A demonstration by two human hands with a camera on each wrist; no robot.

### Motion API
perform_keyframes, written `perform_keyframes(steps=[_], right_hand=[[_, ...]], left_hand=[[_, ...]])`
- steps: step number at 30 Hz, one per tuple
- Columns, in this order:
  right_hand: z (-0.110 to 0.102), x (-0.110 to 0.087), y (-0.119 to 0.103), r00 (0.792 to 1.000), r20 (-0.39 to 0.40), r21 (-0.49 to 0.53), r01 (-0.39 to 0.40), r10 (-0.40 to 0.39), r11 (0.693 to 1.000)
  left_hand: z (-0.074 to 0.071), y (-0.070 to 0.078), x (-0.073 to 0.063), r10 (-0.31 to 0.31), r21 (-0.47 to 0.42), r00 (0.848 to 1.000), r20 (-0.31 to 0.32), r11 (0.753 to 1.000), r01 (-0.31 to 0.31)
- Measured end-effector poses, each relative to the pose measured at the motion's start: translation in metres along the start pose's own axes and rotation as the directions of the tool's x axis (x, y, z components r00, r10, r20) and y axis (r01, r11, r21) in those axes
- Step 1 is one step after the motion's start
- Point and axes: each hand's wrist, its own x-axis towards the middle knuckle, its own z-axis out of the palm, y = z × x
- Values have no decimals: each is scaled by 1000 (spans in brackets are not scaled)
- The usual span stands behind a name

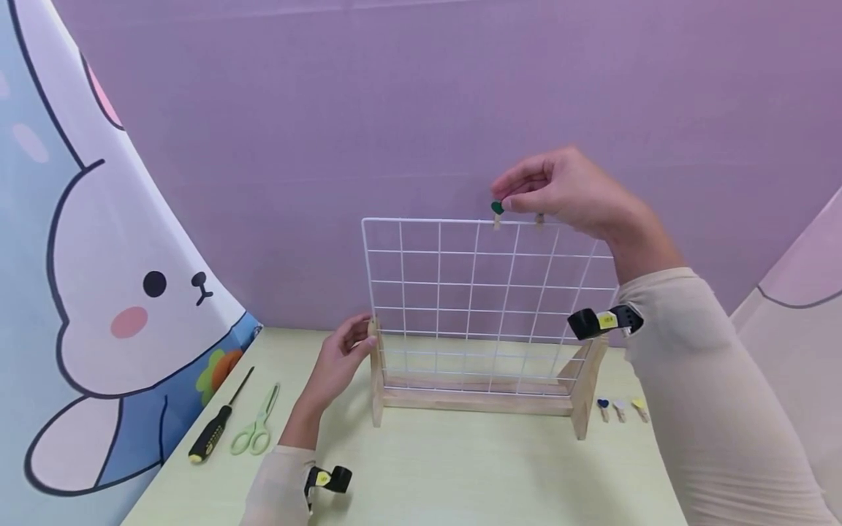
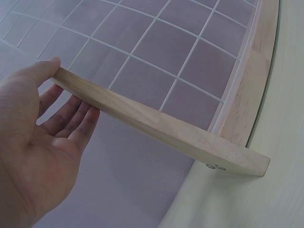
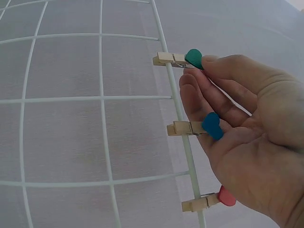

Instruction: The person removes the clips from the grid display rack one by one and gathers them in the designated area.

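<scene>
A screwdriver (image 1: pixel 212 429) lies beside green scissors (image 1: pixel 257 426) on the table (image 1: pixel 460 475).

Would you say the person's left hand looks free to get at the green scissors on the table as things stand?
Probably yes. The left hand only rests with straight fingers against the wooden post of the grid stand, holding nothing, and the green scissors lie on bare table beside that forearm with nothing between.
</scene>
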Motion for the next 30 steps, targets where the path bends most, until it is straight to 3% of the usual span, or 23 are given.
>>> perform_keyframes(steps=[12, 30], right_hand=[[2, -1, 1, 1000, 0, -38, -25, 25, 999], [8, 0, 4, 995, -98, -4, -23, 22, 1000]], left_hand=[[2, 0, 1, 2, 6, 1000, 0, 1000, -2], [2, 1, 0, 1, 5, 1000, 4, 1000, -1]])
